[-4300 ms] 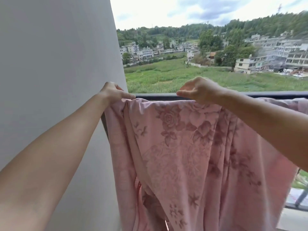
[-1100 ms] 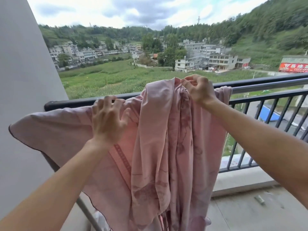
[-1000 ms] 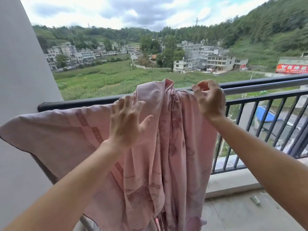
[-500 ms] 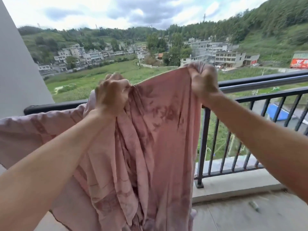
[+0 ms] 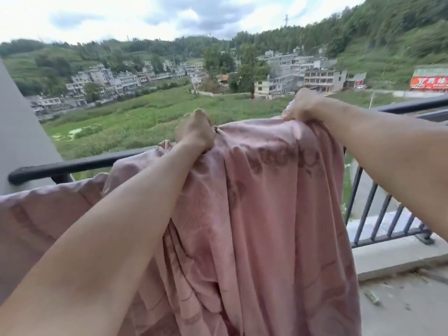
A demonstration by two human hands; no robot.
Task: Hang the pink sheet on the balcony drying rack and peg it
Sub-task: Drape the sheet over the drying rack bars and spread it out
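The pink sheet with a faint flower print hangs in folds in front of the black balcony railing. My left hand grips a bunched part of its top edge, lifted above the rail. My right hand grips the top edge further right, also raised. The cloth is stretched between both fists. The left end of the sheet lies draped over the rail at the lower left. No pegs are in view.
A grey wall closes the balcony on the left. The railing's bars stand on a concrete kerb at the right. Small litter lies on the balcony floor. Beyond are fields, houses and wooded hills.
Both hands went from open on the draped sheet to gripping its top edge. They have lifted it above the rail and drawn apart, spreading the cloth to the right.
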